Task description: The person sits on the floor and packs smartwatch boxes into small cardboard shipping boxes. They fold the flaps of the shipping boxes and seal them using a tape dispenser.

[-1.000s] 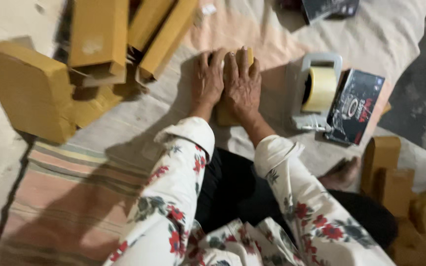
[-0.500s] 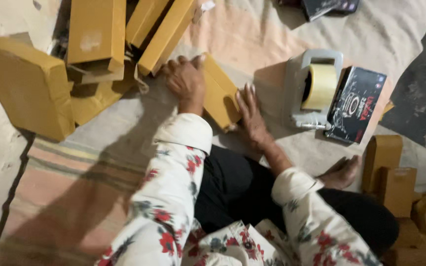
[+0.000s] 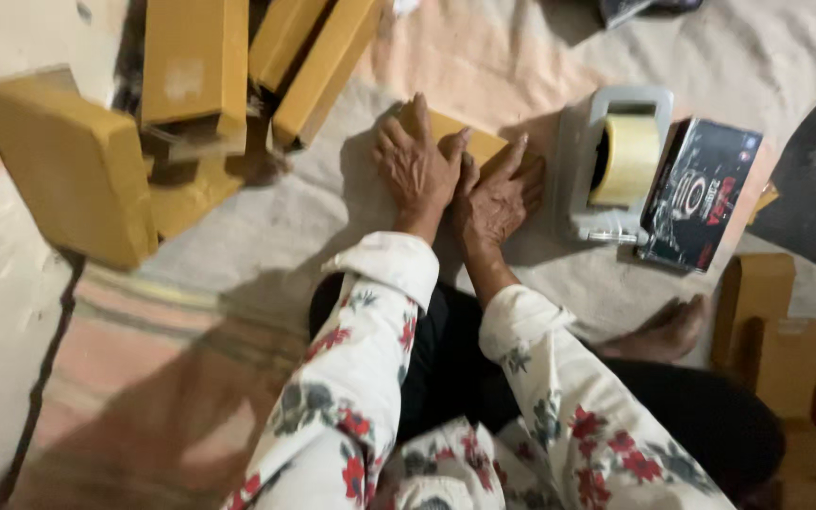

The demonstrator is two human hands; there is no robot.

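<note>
yellow-brown box (image 3: 465,142) is pressed flat under the left hand (image 3: 415,170) and right hand (image 3: 501,200), palms open, nothing gripped, so it is kept steady beside the tape dispenser (image 3: 616,161).

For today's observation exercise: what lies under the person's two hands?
A flat yellow-brown box on the cloth, pressed by the left hand and right hand. Only its far edge shows; the hands cover the rest.

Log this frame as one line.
left hand: flat on box | right hand: flat on box | tape dispenser: right of box | cloth: under box
</note>
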